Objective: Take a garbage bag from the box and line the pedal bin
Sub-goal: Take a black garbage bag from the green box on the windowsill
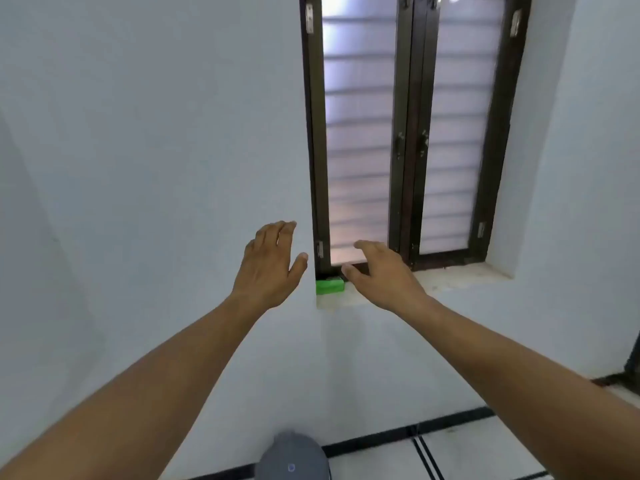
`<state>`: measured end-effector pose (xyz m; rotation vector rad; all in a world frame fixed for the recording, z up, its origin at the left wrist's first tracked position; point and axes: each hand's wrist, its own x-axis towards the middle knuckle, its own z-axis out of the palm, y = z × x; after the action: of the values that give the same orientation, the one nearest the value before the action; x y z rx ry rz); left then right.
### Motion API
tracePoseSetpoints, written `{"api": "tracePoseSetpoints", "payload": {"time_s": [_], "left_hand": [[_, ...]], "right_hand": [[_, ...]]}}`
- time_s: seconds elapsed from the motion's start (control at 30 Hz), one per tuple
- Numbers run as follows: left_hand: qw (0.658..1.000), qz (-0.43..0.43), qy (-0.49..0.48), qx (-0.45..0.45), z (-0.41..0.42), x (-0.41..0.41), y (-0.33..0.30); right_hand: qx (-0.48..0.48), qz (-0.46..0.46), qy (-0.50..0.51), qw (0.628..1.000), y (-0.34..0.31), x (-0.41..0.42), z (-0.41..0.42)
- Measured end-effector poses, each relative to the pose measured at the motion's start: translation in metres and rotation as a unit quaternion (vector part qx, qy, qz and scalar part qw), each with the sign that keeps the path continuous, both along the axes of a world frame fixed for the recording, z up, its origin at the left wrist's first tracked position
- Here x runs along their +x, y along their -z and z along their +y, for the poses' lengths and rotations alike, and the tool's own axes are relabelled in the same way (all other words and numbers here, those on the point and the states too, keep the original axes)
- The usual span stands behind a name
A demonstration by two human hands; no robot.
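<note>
From the head view the step in hand looks like the reach for the small bright green cardboard box (329, 285), which sits at the left end of the pale stone window sill (450, 277). The left hand (268, 263) and right hand (382, 275) hover apart on either side of it, fingers spread and empty. Next, I judge, one hand must close on the box; the grey round-lidded pedal bin (292, 457) is cut off at the bottom edge, and any bag opening in the box is too small to make out.

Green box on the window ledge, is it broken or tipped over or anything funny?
No, the green box sits flat in the ledge's left corner, looking whole. Both hands are open and reaching toward it. Nothing is spilled.
</note>
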<state>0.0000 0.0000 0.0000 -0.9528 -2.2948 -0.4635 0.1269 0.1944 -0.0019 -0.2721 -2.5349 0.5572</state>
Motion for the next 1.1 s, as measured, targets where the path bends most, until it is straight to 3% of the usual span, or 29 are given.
{"api": "tracePoseSetpoints", "payload": {"time_s": [0.2,0.53,0.7,0.93,1.1], "left_hand": [[0.978,-0.182,-0.007,-0.104,0.112,-0.087,0.076],[0.911,-0.359,0.016,-0.201,0.258,-0.256,0.160],[0.887,-0.374,-0.027,-0.269,0.309,-0.343,0.202],[0.856,-0.331,-0.155,-0.365,0.342,-0.413,0.258],[0.870,-0.265,-0.184,-0.373,0.347,-0.435,0.277]], "right_hand": [[-0.021,-0.134,0.008,0.991,0.077,-0.098,0.097],[-0.112,-0.240,0.032,0.964,0.176,-0.266,0.202],[-0.129,-0.275,0.046,0.952,0.215,-0.338,0.225],[-0.174,-0.273,0.063,0.944,0.235,-0.414,0.248],[-0.166,-0.262,0.066,0.948,0.243,-0.453,0.266]]}}
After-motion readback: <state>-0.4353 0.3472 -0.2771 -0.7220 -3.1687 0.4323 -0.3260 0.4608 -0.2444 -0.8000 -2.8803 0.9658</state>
